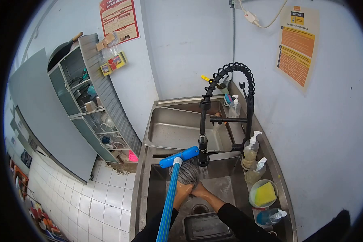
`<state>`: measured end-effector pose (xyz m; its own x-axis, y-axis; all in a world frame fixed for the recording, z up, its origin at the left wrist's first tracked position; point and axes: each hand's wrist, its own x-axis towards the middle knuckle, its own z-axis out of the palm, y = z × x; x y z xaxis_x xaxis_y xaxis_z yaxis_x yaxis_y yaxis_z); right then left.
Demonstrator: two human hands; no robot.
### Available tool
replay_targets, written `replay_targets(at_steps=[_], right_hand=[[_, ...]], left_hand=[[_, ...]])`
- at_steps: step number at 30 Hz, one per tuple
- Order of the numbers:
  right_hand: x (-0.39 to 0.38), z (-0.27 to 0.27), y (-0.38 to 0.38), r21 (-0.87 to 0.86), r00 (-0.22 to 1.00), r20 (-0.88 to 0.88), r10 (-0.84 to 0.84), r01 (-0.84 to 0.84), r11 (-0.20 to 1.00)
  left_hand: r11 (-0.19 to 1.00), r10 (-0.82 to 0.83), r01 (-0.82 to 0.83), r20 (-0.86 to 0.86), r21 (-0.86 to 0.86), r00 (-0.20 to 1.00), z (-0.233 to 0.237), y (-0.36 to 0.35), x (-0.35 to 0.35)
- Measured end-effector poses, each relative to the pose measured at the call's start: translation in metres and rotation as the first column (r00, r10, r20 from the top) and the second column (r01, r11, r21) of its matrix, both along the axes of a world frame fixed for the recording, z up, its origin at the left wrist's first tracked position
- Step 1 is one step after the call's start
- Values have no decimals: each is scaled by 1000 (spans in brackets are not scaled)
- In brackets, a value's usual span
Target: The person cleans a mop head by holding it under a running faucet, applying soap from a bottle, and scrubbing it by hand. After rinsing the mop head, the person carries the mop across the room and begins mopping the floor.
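A mop with a blue striped handle (169,205) and a blue head (179,157) leans over the sink (226,183), its grey strands (187,173) hanging into the basin. My left hand (183,190) is closed on the lower strands, partly behind the handle. From the right, my right hand (200,190) grips the same wet bundle, its fingers partly hidden. Water runs from the black spring faucet (203,155) just beside the strands. Below my hands lie the drain (200,208) and a dark rectangular tray (207,228).
Soap pump bottles (251,155) line the right ledge, with a yellow sponge (265,193) in a bowl and a blue liquid bottle (269,217). A large steel pan (177,129) sits behind the basin. A metal cabinet (109,97) stands left, above white floor tiles (105,197).
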<state>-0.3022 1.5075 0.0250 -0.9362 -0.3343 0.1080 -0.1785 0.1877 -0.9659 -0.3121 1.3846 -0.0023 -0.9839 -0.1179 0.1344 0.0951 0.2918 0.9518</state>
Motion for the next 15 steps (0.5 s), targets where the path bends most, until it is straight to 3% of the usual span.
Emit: replay_targets(at_steps=[4,10,12,13,14,15], right_hand=[[-4,-11,-3,295,991,118,-57,20,955],[1,-7,-1,51,987,-132,-87,95,994],[6,-13,5,-237,973,224,50,5,971],[13,-18,4,-479,917,368,156,43,877],[20,-22,4,-668,833,481,272,148,730],[41,-25,0,-830,740,525,420,338,443]], left_hand=[[999,-8,11,75,-41,997,32,12,7],[1000,-6,5,-37,-25,999,50,15,17],[999,-15,13,-53,-32,998,50,13,19],[999,-18,16,-61,-37,998,51,13,17],[999,-15,12,-71,-42,997,51,13,17],[999,-12,8,-81,-48,997,53,14,16]])
